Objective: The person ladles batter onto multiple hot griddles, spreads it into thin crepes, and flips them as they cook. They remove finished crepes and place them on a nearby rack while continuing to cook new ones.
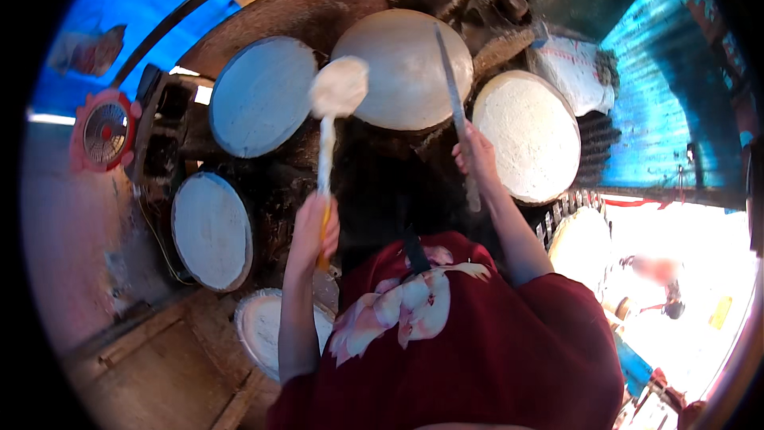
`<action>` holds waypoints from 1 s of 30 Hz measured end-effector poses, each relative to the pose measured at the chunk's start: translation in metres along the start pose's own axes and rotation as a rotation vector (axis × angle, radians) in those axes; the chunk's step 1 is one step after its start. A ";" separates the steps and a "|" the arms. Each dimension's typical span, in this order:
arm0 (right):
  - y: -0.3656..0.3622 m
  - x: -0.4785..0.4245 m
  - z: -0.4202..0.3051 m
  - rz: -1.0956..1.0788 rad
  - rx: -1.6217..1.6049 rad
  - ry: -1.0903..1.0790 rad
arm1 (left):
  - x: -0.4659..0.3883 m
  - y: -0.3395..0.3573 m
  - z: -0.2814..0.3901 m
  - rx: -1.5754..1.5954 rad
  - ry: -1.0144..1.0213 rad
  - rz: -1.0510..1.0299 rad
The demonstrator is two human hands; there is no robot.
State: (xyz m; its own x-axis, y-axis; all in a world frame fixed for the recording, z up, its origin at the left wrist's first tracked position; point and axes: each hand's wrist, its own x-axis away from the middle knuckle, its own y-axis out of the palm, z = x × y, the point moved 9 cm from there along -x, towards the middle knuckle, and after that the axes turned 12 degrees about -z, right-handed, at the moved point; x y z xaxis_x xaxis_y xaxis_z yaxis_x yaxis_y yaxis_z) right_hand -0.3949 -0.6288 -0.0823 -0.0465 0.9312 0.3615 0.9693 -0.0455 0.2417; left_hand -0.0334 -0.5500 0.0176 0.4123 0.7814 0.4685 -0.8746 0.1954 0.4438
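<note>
My left hand grips the handle of a ladle, whose round head is coated in pale batter. The ladle's head hangs between a round griddle with a smooth white layer and a mostly bare round griddle. In my right hand is a long flat metal blade, like a long spatula, its tip over the bare griddle. To the right of that hand lies a griddle with a thick white, pitted layer. Another white-coated griddle sits at the left.
Beside my left forearm stands a basin with white contents, partly hidden. A pink fan is at the far left. A white sack lies behind the right griddle. Lower right, a pale round sheet rests by a slatted rack.
</note>
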 end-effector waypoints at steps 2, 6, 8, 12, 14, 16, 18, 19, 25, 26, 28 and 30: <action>-0.030 -0.013 0.014 0.002 -0.043 0.051 | -0.074 0.010 0.037 -0.553 0.024 0.067; -0.016 -0.021 -0.025 -0.046 -0.146 -0.021 | -0.201 0.030 0.065 -1.261 0.326 0.115; -0.015 -0.028 -0.017 -0.027 -0.208 -0.020 | -0.249 0.039 0.060 -1.345 0.280 0.090; -0.003 -0.017 0.027 0.039 -0.189 0.144 | -0.299 0.033 0.047 -1.380 0.402 0.088; 0.015 -0.011 0.013 0.004 -0.212 0.133 | -0.321 0.017 0.034 -1.176 0.253 0.037; 0.031 -0.011 0.003 -0.032 -0.289 0.096 | -0.326 0.019 0.024 -0.916 0.121 -0.028; 0.014 -0.025 0.009 0.182 0.067 -0.003 | -0.327 0.029 0.015 -0.599 0.030 -0.087; 0.008 -0.036 0.014 0.294 0.245 -0.056 | -0.331 0.028 0.029 -0.662 0.092 -0.090; -0.018 -0.016 0.042 0.537 0.273 -0.086 | -0.308 -0.007 0.096 -1.558 0.569 -0.087; -0.008 -0.016 0.036 0.545 0.244 -0.191 | -0.310 -0.009 0.090 -1.524 0.550 -0.046; 0.006 -0.022 0.031 0.493 0.275 -0.066 | -0.310 -0.018 0.077 -1.465 0.511 0.065; 0.004 -0.015 0.032 0.500 0.261 -0.051 | -0.319 -0.001 0.067 -1.487 0.521 0.004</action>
State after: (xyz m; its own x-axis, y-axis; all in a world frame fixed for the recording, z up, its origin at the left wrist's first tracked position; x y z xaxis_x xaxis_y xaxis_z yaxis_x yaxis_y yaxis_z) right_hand -0.3823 -0.6313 -0.1154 0.4391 0.8358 0.3297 0.8982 -0.4004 -0.1811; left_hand -0.1471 -0.8390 -0.0814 0.5543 0.8319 0.0246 -0.4625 0.3324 -0.8220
